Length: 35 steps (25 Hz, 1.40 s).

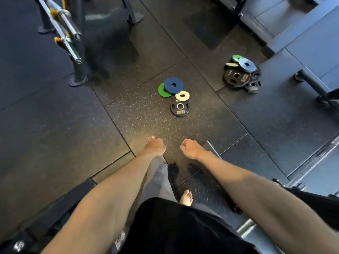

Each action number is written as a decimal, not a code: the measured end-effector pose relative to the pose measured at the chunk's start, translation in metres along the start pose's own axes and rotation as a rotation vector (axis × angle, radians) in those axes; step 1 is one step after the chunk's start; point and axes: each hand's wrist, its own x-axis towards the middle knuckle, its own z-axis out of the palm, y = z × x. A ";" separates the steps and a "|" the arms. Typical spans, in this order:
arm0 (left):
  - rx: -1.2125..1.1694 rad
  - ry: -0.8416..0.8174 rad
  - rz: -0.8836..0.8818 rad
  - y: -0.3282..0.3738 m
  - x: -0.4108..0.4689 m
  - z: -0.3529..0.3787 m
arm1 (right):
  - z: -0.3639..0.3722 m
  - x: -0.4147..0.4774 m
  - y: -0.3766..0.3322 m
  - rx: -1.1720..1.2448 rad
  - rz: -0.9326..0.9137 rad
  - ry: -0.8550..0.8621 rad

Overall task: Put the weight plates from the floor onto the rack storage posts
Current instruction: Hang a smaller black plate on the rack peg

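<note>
Where lettering shows: black grip plate [180,107], lying flat on the floor [55,116], carries pale print along its near rim and a short mark by its far rim; both are too small to read.
Steel ring: a bright metal collar lines the centre hole of the black grip plate.
Pale yellow plate [182,95]: touches the far edge of the black grip plate.
Blue plate [173,85]: just beyond the black grip plate, past the yellow one, resting partly on top of the green plate [162,91], which sits furthest left of that cluster.
Far heap [236,77]: well off to the far right of the black grip plate; several black plates lie stacked unevenly, with a light blue plate [247,64] on top. Pale print on the uppermost black one cannot be read.
Storage posts: two chrome posts [70,22] jut from the rack upright [79,52], well to the far left of the black grip plate.
Plates overall: every plate in view lies on the floor.
Left hand [156,146]: on the near side of the black grip plate, slightly left, fingers curled under, gripping nothing.
Right hand [189,148]: on the near side of the black grip plate, balled into a fist, holding nothing.
Bare foot [186,197]: nearer still, on the floor.
</note>
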 end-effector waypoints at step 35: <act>-0.315 -0.031 -0.395 0.010 0.729 0.093 | -0.048 0.708 0.169 0.117 0.422 0.237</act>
